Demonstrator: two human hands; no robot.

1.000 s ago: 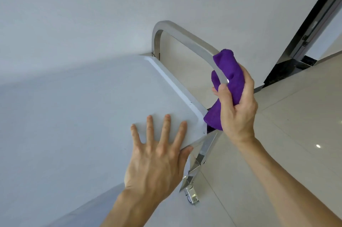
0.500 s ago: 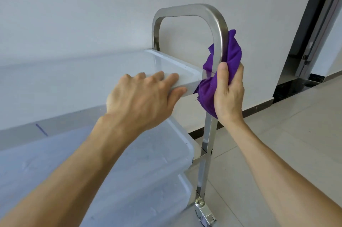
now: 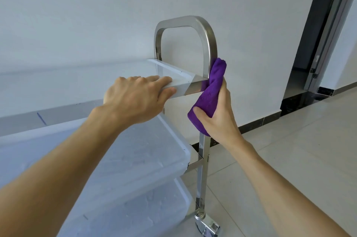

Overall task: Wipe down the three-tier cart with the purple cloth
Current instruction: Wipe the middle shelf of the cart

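A: What do we have w/ the right hand (image 3: 218,118)?

B: We see it curled round the purple cloth (image 3: 209,91), thumb across the front of the bundle, fingers behind. Cloth's bunched up and pressed vs. the steel upright (image 3: 202,171) of the three-tier cart (image 3: 173,159), right at the corner where the top shelf (image 3: 87,80) meets the post. Upper end of the cloth pokes up just beside the lower end of the handle loop (image 3: 193,22).

A: And the left hand (image 3: 135,97)?

B: We see it lying on the near right corner of the top shelf, fingers fairly straight on the surface, thumb dropped over the front edge. Nothing held in it, just resting on the shelf.

A: Gap btw. the two hands?

B: Small. Left fingertips stop just short of the cloth; the shelf's bare metal corner shows between them.

A: Rest of the cart?

B: We make out the middle shelf (image 3: 135,155) and the bottom shelf (image 3: 135,215) below, both whitish, looks like a film over them, can't tell for sure. A short blue mark (image 3: 41,118) sits on the top shelf's front edge, far left. Caster (image 3: 208,227) at the foot of the post, on the tiled floor (image 3: 289,149).

A: Bkgd?

B: White wall (image 3: 96,4) behind the cart, dark skirting along its base, and a dark door frame (image 3: 318,33) on the right.
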